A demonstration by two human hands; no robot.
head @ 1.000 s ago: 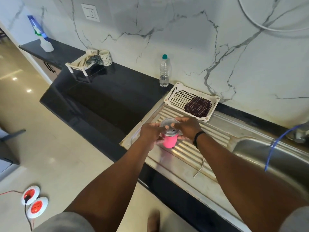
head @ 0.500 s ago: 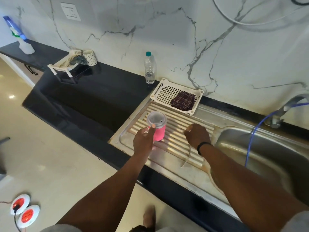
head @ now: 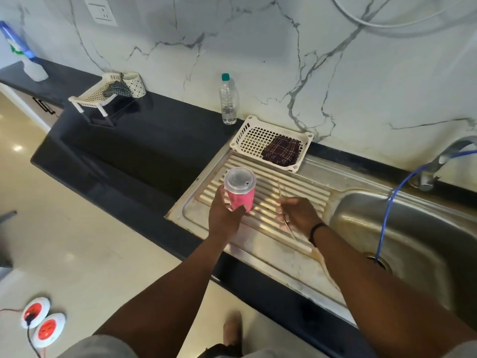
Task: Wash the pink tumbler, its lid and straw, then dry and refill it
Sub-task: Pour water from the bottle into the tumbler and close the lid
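Note:
The pink tumbler [head: 241, 200] stands on the ribbed steel drainboard [head: 304, 187] with its clear lid [head: 239, 180] on top. My left hand [head: 224, 215] grips the tumbler's side from the near left. A thin clear straw [head: 280, 192] is pinched in my right hand [head: 299, 215], just right of the tumbler; its upper end points away from me and its lower end sticks out below the fingers.
A white basket [head: 251, 138] holding a dark checked cloth [head: 281, 150] sits behind the drainboard. A water bottle [head: 228, 100] stands on the black counter. The sink basin [head: 413, 233] with a tap [head: 438, 161] and blue hose [head: 387, 215] is at right. A small rack [head: 90, 95] stands far left.
My right hand left the lid, went down to the drainboard and picked up the straw. My left hand kept hold of the tumbler. The camera view shifted toward the sink.

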